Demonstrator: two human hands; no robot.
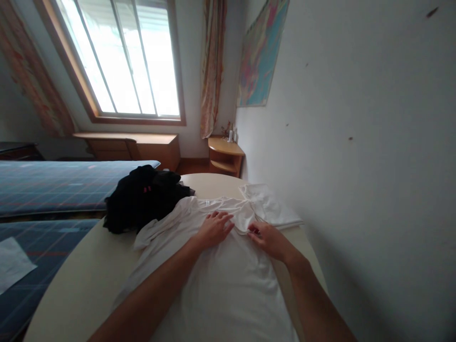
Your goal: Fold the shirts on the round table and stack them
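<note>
A white T-shirt is spread over the round table, its collar end toward the far side and one sleeve out to the left. My left hand rests on the upper chest of the shirt with its fingers stretched out. At the shirt's right shoulder, my right hand pinches the edge of the white cloth between thumb and fingers. Just beyond that hand lies another white folded cloth, which touches the shirt.
A pile of black clothes sits on the left of the cream round table. A white wall stands close on the right. To the left are plaid mattresses with a white sheet. A corner shelf stands beyond.
</note>
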